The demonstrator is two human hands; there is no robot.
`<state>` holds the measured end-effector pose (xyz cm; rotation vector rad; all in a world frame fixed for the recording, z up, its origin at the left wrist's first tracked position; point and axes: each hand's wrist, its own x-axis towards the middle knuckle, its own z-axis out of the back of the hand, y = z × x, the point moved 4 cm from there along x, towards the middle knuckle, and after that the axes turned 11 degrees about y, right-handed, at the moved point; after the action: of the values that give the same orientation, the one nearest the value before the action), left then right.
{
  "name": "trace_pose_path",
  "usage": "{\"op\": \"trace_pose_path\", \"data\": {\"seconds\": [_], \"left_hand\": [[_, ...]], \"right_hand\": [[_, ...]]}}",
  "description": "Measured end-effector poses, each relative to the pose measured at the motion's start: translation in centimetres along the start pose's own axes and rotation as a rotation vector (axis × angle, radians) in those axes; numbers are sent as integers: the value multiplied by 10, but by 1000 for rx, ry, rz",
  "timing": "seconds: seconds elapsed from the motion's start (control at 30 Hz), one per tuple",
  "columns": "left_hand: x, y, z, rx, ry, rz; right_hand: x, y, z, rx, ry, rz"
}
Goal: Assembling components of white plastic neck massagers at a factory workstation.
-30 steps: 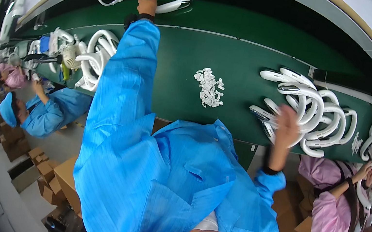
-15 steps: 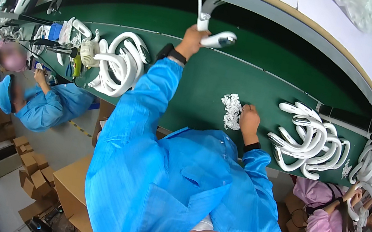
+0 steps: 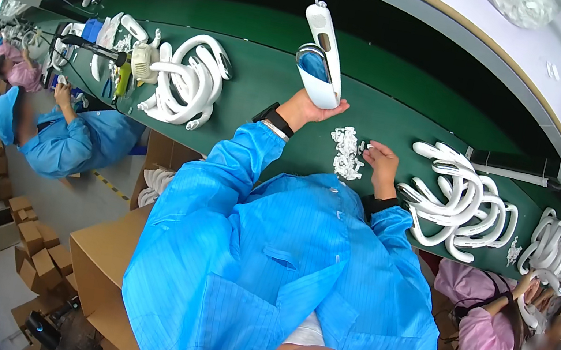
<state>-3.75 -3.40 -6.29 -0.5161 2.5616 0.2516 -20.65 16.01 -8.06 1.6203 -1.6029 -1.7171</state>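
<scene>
My left hand (image 3: 306, 109) is raised over the green belt (image 3: 249, 96) and grips the lower end of a white curved device (image 3: 322, 56) with a thin cable running up from it. My right hand (image 3: 380, 163) rests on the belt, fingertips at a small heap of white parts (image 3: 346, 152). Whether its fingers hold a part I cannot tell. Both arms are in blue coat sleeves.
Heaps of white curved devices lie on the belt at left (image 3: 185, 77) and right (image 3: 454, 204), with more at far right (image 3: 551, 242). A person in blue (image 3: 64, 139) sits at left, one in pink (image 3: 487, 336) at right. Cardboard boxes (image 3: 96, 255) stand below left.
My left hand has brought the white device from the far left toward the middle. My right hand left the right heap of devices and came to the small white parts.
</scene>
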Motion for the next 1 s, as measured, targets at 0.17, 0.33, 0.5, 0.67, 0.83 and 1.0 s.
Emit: {"op": "trace_pose_path", "data": {"seconds": [0.17,0.33,0.5,0.67,0.83,1.0], "left_hand": [[-9,10,10,51,3,60],[-23,28,-2,321,175,69],[-48,56,-21,516,195,109],[-67,80,-42,747,323,-147],[-88,92,-65,780,355,-139],[-96,100,-73,744,373,-269]], "right_hand": [[-17,47,-26,316,98,38],[-32,87,-53,495,229,104],[-38,98,-65,432,321,110],[-48,106,-74,324,332,105],[-61,114,-83,227,314,163],[-61,113,-86,143,308,131]]}}
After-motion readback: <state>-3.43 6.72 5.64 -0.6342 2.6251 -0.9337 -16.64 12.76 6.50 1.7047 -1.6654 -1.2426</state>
